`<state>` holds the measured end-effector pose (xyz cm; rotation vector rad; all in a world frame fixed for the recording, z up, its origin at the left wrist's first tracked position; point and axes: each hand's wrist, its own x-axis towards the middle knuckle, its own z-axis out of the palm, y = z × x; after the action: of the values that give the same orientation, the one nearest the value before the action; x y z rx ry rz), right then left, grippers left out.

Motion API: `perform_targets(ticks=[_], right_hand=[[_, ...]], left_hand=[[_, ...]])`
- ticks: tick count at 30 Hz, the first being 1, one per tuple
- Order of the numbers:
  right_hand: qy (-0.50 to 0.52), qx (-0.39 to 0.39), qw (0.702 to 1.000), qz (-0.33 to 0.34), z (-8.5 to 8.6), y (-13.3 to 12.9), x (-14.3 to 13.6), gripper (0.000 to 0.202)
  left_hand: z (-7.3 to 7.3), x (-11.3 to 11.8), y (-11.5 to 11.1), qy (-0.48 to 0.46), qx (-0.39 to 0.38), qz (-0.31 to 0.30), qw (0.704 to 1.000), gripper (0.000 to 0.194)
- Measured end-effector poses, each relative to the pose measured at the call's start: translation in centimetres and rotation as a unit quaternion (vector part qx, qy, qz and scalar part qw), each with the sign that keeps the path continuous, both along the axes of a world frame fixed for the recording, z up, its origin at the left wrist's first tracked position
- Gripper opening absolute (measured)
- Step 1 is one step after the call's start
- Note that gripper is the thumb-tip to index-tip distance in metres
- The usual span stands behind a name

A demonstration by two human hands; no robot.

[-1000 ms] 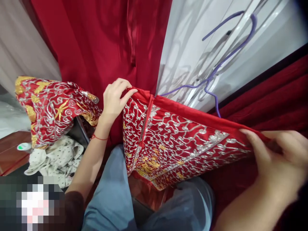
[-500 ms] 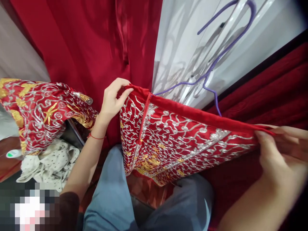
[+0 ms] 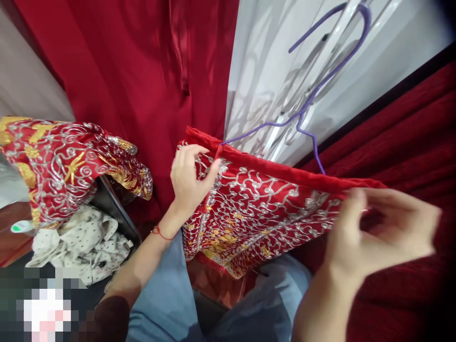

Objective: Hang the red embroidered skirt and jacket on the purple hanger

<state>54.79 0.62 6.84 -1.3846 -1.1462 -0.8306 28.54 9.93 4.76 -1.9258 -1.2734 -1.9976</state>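
Observation:
A red garment [image 3: 242, 204] with silver and gold embroidery hangs in front of my legs, its plain red band along the top. A purple hanger [image 3: 306, 107] rises from behind that band, its lower part hidden by the cloth. My left hand [image 3: 194, 173] is at the garment's upper left, beside the red seam, thumb and fingers apart and curved over the cloth. At the right end of the band is my right hand [image 3: 374, 228], thumb and fingers bent around the edge; its fingertips are partly hidden, so its hold is unclear.
Another embroidered red garment [image 3: 71, 166] lies over a dark chair-like edge [image 3: 114, 204] at left. Below it is a bunched white dotted cloth [image 3: 85, 242]. Red curtains [image 3: 142, 71] hang behind, with a white curtain [image 3: 263, 61] and white rails beyond the hanger.
My left hand has left the garment's top left corner and moved right and down to the seam. My right hand has shifted left along the band. The hanger has moved slightly left.

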Motion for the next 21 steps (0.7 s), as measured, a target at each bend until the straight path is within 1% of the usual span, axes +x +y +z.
perform_targets(ticks=[1, 2, 3, 4, 5, 6, 8, 9, 10, 11, 12, 13, 15, 17, 18, 19, 21], right_hand=[[-0.013, -0.001, 0.999, 0.049, -0.2, 0.0, -2.1, 0.015], [-0.038, -0.019, 0.995, 0.093, -0.5, 0.1, -4.2, 0.009], [-0.037, -0.063, 0.985, 0.153, -0.8, 0.4, -6.2, 0.008], [-0.009, -0.109, 0.97, 0.218, -1.2, 0.9, -8.0, 0.009], [0.037, -0.161, 0.944, 0.285, -1.7, 1.5, -9.7, 0.012], [0.085, -0.212, 0.909, 0.348, -2.2, 2.2, -11.1, 0.016], [0.167, -0.279, 0.836, 0.442, -3.2, 3.6, -13.1, 0.024], [0.193, -0.295, 0.808, 0.473, -3.8, 4.3, -13.9, 0.026], [0.211, -0.301, 0.789, 0.493, -4.2, 4.8, -14.5, 0.027], [0.223, -0.3, 0.778, 0.505, -4.6, 5.1, -14.9, 0.026], [0.23, -0.294, 0.775, 0.509, -5.0, 5.2, -15.2, 0.025], [0.229, -0.285, 0.781, 0.507, -5.2, 5.1, -15.5, 0.024], [0.215, -0.25, 0.811, 0.484, -5.5, 4.5, -15.7, 0.023], [0.199, -0.208, 0.837, 0.466, -5.6, 3.5, -15.5, 0.02], [0.198, -0.195, 0.838, 0.47, -5.5, 3.1, -15.4, 0.02], [0.204, -0.189, 0.83, 0.483, -5.5, 2.7, -15.2, 0.021], [0.229, -0.192, 0.796, 0.526, -5.5, 2.1, -14.9, 0.025]], left_hand=[[-0.3, 0.4, -0.2, 0.01, -0.024, -0.025, 0.999, 0.021], [-0.7, 0.6, -0.3, 0.012, -0.046, -0.051, 0.998, 0.018], [-1.0, 0.7, -0.3, 0.007, -0.065, -0.078, 0.995, 0.017], [-1.2, 0.7, -0.4, 0.001, -0.081, -0.108, 0.991, 0.016], [-1.4, 0.6, -0.5, -0.006, -0.094, -0.139, 0.986, 0.016], [-1.7, 0.4, -0.7, -0.011, -0.104, -0.167, 0.98, 0.016], [-2.0, -0.1, -1.5, -0.009, -0.119, -0.2, 0.972, 0.014], [-2.2, -0.4, -2.1, -0.005, -0.127, -0.202, 0.971, 0.014], [-2.5, -0.8, -2.6, -0.002, -0.136, -0.199, 0.971, 0.014], [-2.7, -1.1, -3.2, -0.002, -0.143, -0.192, 0.971, 0.014], [-3.0, -1.4, -3.6, -0.007, -0.149, -0.184, 0.971, 0.016], [-3.4, -1.7, -4.0, -0.019, -0.154, -0.176, 0.972, 0.017], [-4.1, -2.2, -4.7, -0.056, -0.169, -0.163, 0.97, 0.018], [-4.7, -2.4, -5.1, -0.109, -0.189, -0.172, 0.961, 0.02], [-5.0, -2.3, -5.3, -0.138, -0.197, -0.189, 0.952, 0.021], [-5.3, -2.2, -5.5, -0.166, -0.199, -0.21, 0.942, 0.022], [-5.9, -1.6, -6.0, -0.214, -0.196, -0.246, 0.925, 0.023]])
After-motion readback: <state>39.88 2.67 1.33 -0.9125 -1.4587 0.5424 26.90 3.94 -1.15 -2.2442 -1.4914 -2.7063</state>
